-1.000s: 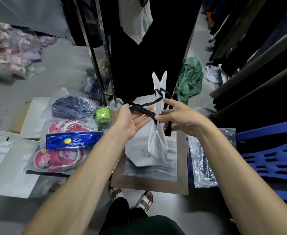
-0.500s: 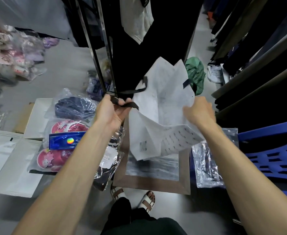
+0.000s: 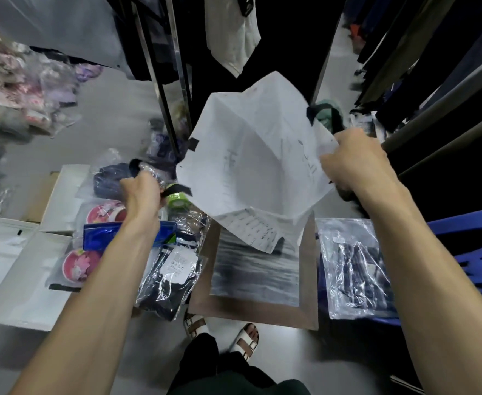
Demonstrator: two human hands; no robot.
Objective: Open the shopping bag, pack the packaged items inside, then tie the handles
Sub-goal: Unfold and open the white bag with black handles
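A white shopping bag [image 3: 251, 166] with black handles hangs in the air at the centre, its mouth spread wide toward me. My left hand [image 3: 143, 192] is closed on the bag's left black handle [image 3: 177, 191]. My right hand [image 3: 351, 163] grips the bag's right rim. Packaged items lie below on the left: dark clothing in clear plastic [image 3: 168, 277], pink slippers in plastic [image 3: 103, 215], a blue packet [image 3: 100, 238] and a green tape roll [image 3: 177, 199]. Another clear packet of dark clothing [image 3: 353, 266] lies on the right.
A brown-framed board [image 3: 257, 312] lies under the bag. White flat boxes [image 3: 20, 275] sit at left, a blue plastic crate [image 3: 479, 252] at right. A metal clothes rack [image 3: 165, 89] with hanging garments stands behind. My sandalled feet [image 3: 222, 334] are at the bottom.
The folded bag, held by its handles between both hands, has been pulled open. My hands moved apart, left hand leftward with a handle, right hand rightward on the rim.
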